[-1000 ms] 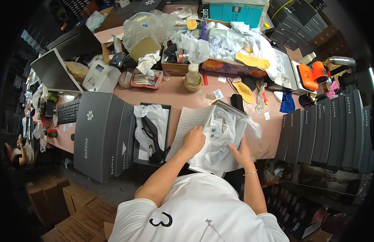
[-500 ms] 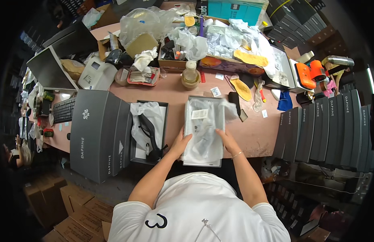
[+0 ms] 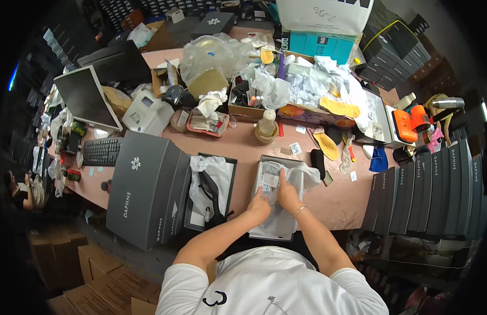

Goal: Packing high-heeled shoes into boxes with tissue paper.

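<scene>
Since a moment ago both hands have slid up the clear plastic bag (image 3: 279, 202), which now lies inside a grey shoe box (image 3: 269, 163) on the pink surface (image 3: 327, 194): the left hand (image 3: 259, 206) and right hand (image 3: 286, 191) press flat on it side by side, their grip open-palmed rather than closed around anything. Just left of the grip sits a second open box (image 3: 230, 163) with white paper and a black shoe (image 3: 209, 191), already filled as far as I can judge, and beyond it its grey lid (image 3: 143, 194). Neither box is closed yet; stacked grey boxes (image 3: 432, 189) stand well right.
</scene>
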`<action>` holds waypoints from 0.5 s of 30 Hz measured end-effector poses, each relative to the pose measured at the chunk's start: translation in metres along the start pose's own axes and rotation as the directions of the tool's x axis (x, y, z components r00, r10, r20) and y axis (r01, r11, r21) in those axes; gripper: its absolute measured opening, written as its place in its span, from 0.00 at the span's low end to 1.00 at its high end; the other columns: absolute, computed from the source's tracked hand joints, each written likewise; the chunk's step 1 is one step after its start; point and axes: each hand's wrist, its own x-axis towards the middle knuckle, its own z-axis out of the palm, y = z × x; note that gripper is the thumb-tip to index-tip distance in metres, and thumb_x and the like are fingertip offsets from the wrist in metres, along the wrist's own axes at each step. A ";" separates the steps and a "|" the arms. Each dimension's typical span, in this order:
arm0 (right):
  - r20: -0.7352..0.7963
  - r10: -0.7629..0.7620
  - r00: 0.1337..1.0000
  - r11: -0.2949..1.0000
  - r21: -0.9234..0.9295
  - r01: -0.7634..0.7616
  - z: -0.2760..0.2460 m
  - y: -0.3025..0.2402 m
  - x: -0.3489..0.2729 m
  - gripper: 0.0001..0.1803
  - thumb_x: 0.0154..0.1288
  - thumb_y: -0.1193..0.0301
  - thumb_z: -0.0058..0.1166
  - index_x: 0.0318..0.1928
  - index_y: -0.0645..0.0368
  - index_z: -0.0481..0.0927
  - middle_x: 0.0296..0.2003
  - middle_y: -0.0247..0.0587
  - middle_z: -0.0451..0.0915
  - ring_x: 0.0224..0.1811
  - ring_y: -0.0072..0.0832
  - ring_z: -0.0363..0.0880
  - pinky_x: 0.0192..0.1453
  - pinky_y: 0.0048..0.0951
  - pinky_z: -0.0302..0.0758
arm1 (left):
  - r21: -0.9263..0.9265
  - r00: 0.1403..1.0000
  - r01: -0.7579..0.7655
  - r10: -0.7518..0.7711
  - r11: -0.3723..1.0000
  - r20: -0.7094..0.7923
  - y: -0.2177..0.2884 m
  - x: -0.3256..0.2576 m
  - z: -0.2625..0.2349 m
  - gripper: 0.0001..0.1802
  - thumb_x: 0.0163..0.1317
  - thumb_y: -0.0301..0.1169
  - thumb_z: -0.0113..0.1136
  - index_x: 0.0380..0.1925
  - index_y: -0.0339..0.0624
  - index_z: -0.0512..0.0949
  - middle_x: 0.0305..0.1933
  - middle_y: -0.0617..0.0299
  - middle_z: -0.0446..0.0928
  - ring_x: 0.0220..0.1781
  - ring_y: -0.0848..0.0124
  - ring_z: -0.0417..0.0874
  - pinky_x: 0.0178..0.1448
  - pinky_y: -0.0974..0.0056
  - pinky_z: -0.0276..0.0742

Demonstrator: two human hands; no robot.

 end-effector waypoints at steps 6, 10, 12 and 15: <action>-0.059 -0.016 0.998 0.999 -0.041 0.013 -0.102 -0.017 -0.011 0.31 0.57 0.78 0.48 0.63 0.67 0.62 0.31 0.67 0.77 0.33 0.56 0.78 0.37 0.46 0.75 | 0.000 0.998 -0.069 0.069 0.998 0.009 -0.006 -0.002 -0.003 0.13 0.58 0.33 0.52 0.36 0.43 0.84 0.40 0.57 0.81 0.47 0.58 0.80 0.71 0.40 0.48; -0.084 0.017 0.996 0.939 0.344 0.013 -0.141 -0.005 -0.042 0.23 0.61 0.73 0.53 0.56 0.69 0.70 0.29 0.57 0.78 0.32 0.33 0.80 0.38 0.31 0.74 | -0.773 0.974 -0.055 -0.136 0.632 -0.181 -0.007 -0.016 -0.020 0.18 0.62 0.42 0.54 0.44 0.41 0.80 0.46 0.58 0.79 0.51 0.57 0.78 0.71 0.51 0.56; -0.167 0.088 0.982 0.737 0.674 0.049 -0.127 -0.007 -0.053 0.18 0.63 0.71 0.55 0.51 0.68 0.74 0.24 0.46 0.76 0.29 0.16 0.72 0.35 0.25 0.71 | -0.943 0.968 -0.105 -0.248 -0.316 -0.025 0.008 -0.029 -0.031 0.28 0.65 0.51 0.50 0.56 0.41 0.71 0.55 0.58 0.75 0.56 0.61 0.75 0.68 0.55 0.60; -0.222 0.090 0.971 0.860 0.509 0.036 -0.102 -0.048 -0.047 0.11 0.63 0.72 0.55 0.42 0.67 0.78 0.24 0.45 0.76 0.27 0.20 0.71 0.32 0.26 0.70 | -0.452 0.986 -0.113 -0.155 -0.885 0.058 0.028 -0.040 -0.062 0.43 0.63 0.62 0.47 0.64 0.37 0.62 0.61 0.56 0.70 0.60 0.64 0.73 0.62 0.59 0.69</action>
